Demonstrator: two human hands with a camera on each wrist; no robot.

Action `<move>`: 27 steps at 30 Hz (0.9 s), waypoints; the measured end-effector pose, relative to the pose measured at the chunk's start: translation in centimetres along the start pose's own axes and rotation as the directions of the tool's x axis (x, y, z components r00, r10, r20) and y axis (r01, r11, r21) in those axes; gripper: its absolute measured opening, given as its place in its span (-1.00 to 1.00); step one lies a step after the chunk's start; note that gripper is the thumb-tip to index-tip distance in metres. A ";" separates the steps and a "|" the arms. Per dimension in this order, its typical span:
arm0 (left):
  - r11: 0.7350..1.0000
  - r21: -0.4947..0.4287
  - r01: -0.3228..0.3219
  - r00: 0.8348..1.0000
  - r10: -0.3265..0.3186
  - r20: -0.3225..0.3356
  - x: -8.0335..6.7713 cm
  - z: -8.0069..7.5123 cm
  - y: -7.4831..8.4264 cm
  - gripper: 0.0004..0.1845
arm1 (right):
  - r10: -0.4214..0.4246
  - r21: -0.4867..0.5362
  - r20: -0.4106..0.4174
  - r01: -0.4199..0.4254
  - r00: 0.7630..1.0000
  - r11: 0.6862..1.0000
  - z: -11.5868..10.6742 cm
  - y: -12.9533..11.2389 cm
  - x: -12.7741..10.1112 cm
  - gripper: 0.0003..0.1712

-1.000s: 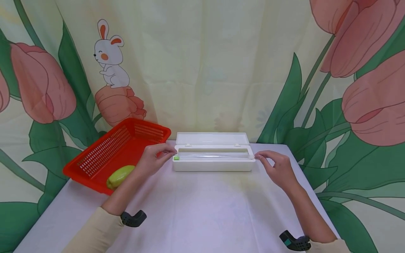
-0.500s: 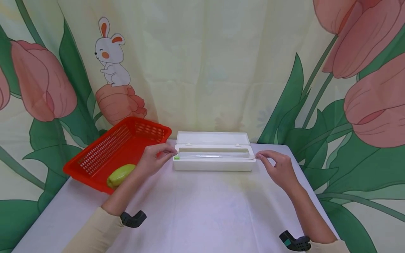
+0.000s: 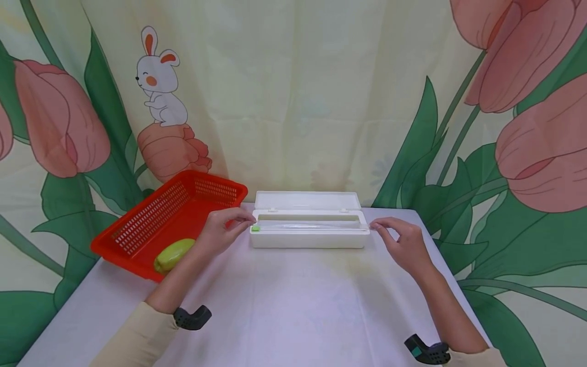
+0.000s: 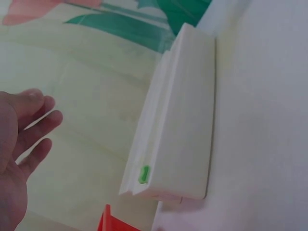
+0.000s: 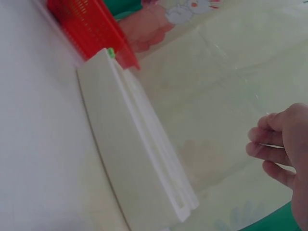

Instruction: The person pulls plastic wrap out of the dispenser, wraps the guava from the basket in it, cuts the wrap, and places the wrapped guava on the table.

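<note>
A white cling film dispenser (image 3: 307, 240) sits at the back of the table, its lid (image 3: 307, 200) raised. A small green slider (image 3: 256, 228) shows at its left end. Clear cling film (image 5: 243, 77) is drawn up from it, its front edge a faint line in the right wrist view. My left hand (image 3: 224, 232) pinches the film's left corner between thumb and fingertips, above the slider end. At the other end my right hand (image 3: 402, 243) pinches the right corner. In both wrist views the hands are held up, apart from the box.
A red plastic basket (image 3: 158, 201) stands left of the dispenser, partly behind my left forearm. In it lies a green, oval fruit or vegetable (image 3: 173, 255). The white-covered table (image 3: 302, 311) meets a printed curtain (image 3: 293, 102) at the back.
</note>
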State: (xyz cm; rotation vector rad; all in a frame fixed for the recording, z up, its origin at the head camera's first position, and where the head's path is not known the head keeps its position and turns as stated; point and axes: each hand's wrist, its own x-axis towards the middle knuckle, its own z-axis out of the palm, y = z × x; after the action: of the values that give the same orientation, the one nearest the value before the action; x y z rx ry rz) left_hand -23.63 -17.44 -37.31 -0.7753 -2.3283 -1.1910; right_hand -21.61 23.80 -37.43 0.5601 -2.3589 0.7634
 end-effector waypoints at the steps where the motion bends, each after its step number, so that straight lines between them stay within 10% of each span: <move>1: 1.000 0.002 0.000 1.000 0.000 -0.002 0.0 0.0 0.1 -0.81 | -0.001 -0.001 0.000 0.001 1.000 1.000 0.0 0.0 0.0 -0.79; 27: 0.999 0.032 -0.025 1.000 0.026 -0.016 0.0 -0.6 1.5 -0.78 | -0.065 0.012 -0.034 0.066 0.997 0.998 -0.9 -0.7 -0.1 -0.79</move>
State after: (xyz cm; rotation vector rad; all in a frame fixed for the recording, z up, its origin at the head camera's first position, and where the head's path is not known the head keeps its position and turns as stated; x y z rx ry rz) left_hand -22.64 -17.17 -36.07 -0.7790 -2.3117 -1.1429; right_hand -20.81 23.87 -36.58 0.6221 -2.2944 0.7533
